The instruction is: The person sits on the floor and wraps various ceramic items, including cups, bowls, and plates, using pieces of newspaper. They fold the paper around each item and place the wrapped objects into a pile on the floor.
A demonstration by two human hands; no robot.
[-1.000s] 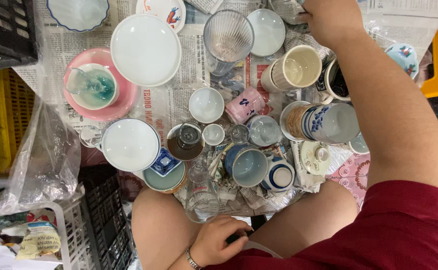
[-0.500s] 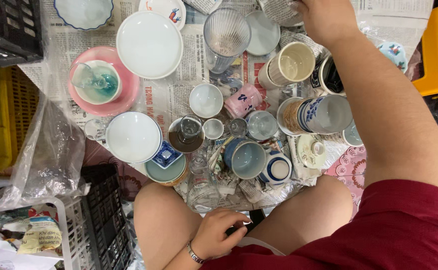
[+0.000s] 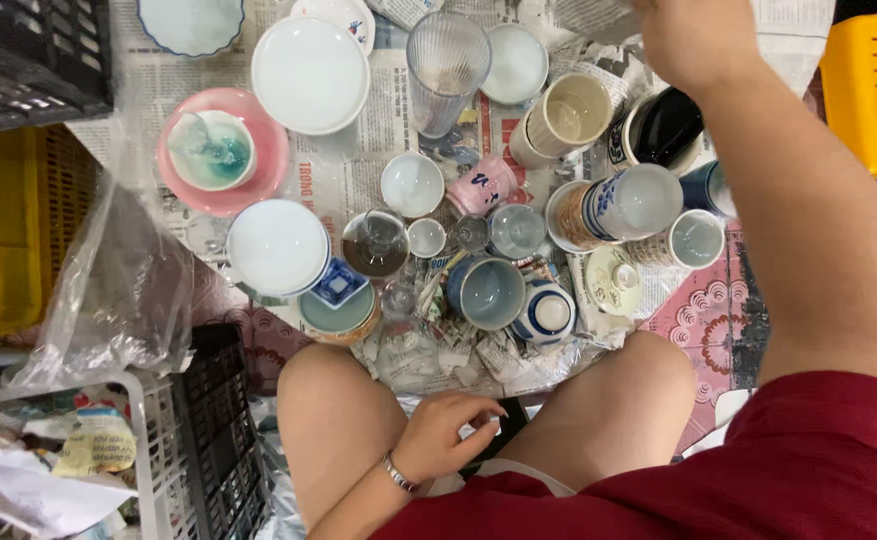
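My left hand (image 3: 446,432), with a bracelet on the wrist, rests between my bare thighs with its fingers curled on a dark flat object (image 3: 503,428). My right arm stretches over the crockery, and my right hand (image 3: 693,40) is at the top edge beside crumpled newspaper (image 3: 588,18). Its fingers are cut off by the frame, so what it holds is hidden. Right below it are a black-glazed cup (image 3: 663,125) and a beige mug (image 3: 568,115). A ribbed clear glass (image 3: 446,65) stands to the left.
Several cups, bowls and plates crowd the newspaper-covered floor, among them a white plate (image 3: 310,72), a pink plate (image 3: 263,180) and a blue cup (image 3: 488,292). A yellow crate (image 3: 873,85) is at right, a black crate (image 3: 213,430) and plastic bag (image 3: 108,290) at left.
The view has tilted slightly, so the crockery sits lower in frame. My left hand has shifted up onto the dark object. My right hand stays at the top edge.
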